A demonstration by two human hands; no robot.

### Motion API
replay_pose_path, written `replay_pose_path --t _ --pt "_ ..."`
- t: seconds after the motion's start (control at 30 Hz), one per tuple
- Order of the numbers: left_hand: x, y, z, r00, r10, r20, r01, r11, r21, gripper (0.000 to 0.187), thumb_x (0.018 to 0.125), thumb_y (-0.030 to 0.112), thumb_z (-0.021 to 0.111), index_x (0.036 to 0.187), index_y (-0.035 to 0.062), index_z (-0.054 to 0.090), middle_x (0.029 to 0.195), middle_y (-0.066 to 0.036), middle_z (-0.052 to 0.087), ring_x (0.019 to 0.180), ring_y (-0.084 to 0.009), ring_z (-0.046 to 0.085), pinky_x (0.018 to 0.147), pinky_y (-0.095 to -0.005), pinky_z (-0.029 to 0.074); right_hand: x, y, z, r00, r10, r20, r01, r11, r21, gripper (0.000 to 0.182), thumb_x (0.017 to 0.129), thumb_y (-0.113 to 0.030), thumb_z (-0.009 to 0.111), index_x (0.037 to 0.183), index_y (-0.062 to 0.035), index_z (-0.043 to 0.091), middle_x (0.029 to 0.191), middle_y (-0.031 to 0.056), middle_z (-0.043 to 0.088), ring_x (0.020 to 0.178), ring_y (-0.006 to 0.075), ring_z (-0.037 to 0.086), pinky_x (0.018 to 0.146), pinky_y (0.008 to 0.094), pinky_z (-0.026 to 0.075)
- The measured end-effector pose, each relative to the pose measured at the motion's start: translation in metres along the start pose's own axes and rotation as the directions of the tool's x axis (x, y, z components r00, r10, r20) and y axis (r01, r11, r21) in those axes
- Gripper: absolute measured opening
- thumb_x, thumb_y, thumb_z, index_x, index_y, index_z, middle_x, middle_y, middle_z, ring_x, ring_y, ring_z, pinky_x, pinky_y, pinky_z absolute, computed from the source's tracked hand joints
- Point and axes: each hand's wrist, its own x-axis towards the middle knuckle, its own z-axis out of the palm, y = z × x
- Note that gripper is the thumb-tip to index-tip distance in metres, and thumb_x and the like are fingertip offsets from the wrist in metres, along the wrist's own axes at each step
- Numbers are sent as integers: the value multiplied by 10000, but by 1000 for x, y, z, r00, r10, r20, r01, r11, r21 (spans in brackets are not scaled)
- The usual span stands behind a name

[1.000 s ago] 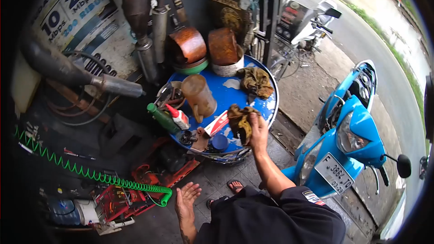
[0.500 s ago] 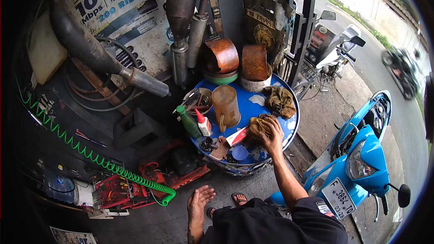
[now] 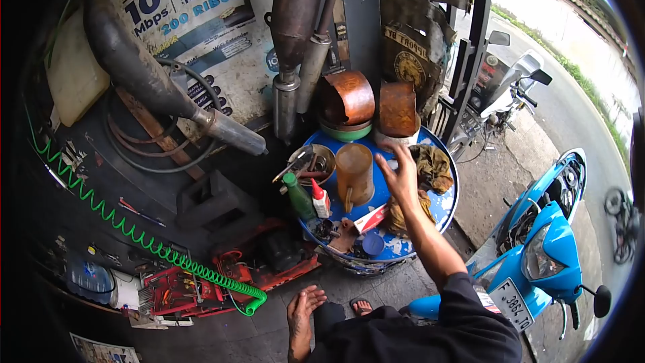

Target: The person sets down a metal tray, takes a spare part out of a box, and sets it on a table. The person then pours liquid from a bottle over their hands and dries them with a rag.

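My right hand [image 3: 400, 173] reaches over the round blue table top [image 3: 441, 205], fingers apart and holding nothing I can see. Its fingertips are near a whitish tub [image 3: 398, 140] with a curved rusty-brown piece [image 3: 398, 109] in it. Beside the hand stands a cloudy, stained plastic jug [image 3: 354, 176]. A dirty yellowish rag [image 3: 402, 220] lies partly hidden under my forearm, and a darker rag [image 3: 433, 168] is to the right. My left hand [image 3: 304, 310] hangs low in front of me, fingers stretched out, touching nothing.
On the table also sit a green bottle [image 3: 299, 198], a red-capped white bottle [image 3: 320, 200], a red-and-white box [image 3: 371, 218] and a blue lid [image 3: 373, 245]. A blue scooter [image 3: 531, 242] stands right. A green coiled hose [image 3: 168, 255] and exhaust pipes [image 3: 232, 131] are left.
My right hand has let go of the yellowish rag and moved toward the back of the table. The camera view has shifted slightly. A passing motorbike has moved down the road.
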Motion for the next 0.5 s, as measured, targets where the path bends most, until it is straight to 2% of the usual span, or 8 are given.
replay_pose_path --t 0.07,0.13,0.2,0.27,0.3,0.33,0.37,0.5 --pt "7 3 -9 1000 -8 -27 10 999 47 373 978 269 403 1107 -39 568 963 -153 661 869 -219 654 801 -308 505 42 11 25 995 -92 -39 87 990 -115 460 769 -244 720 1151 -38 567 1174 185 541 1100 349 505 920 399 421" --pt "18 7 -20 1000 -17 -12 18 999 49 369 977 269 412 1110 -38 568 957 -146 664 858 -204 653 795 -299 506 87 24 54 986 -166 -21 148 923 -354 655 719 -423 732 1199 -23 534 1212 220 512 1142 384 469 944 451 401" --pt "32 11 -32 1000 -10 -2 10 999 48 358 976 263 419 1111 -33 569 955 -144 664 847 -196 650 790 -296 507 124 33 80 996 -59 70 84 890 -448 912 674 -561 713 1358 -60 375 1305 241 437 1199 411 417 950 515 370" --pt "52 19 -46 999 -37 30 36 999 30 350 973 263 432 1108 -29 571 949 -142 663 839 -196 649 780 -294 506 151 44 103 984 97 153 19 785 -619 1045 620 -644 699 1408 -79 311 1318 247 424 1226 412 396 979 540 321" --pt "62 23 -53 1000 3 23 -4 999 33 344 972 263 434 1093 -28 572 935 -146 661 821 -210 651 755 -300 512 164 47 110 986 100 136 9 771 -637 1045 620 -644 699 1408 -79 311 1318 247 424 1226 412 396 979 540 321" --pt "68 28 -59 999 36 7 -36 999 33 339 970 262 437 1078 -28 574 921 -151 659 803 -225 654 731 -307 519 171 48 116 962 196 192 -14 734 -679 1080 602 -662 696 1425 -96 287 1315 249 427 1230 409 395 993 538 300" --pt "75 36 -67 999 30 12 -30 1000 6 324 968 253 443 1088 -16 578 936 -136 662 823 -199 646 747 -285 503 177 50 120 925 293 242 -31 694 -719 1115 584 -680 693 1442 -113 262 1312 251 431 1234 407 394 1007 536 279" --pt "104 62 -93 999 34 -17 -34 999 6 303 968 233 437 1075 -11 582 928 -127 662 818 -190 644 740 -281 500 198 47 121 880 423 214 -110 621 -776 1131 568 -651 717 1465 -183 213 1292 258 446 1228 399 404 1014 514 271"
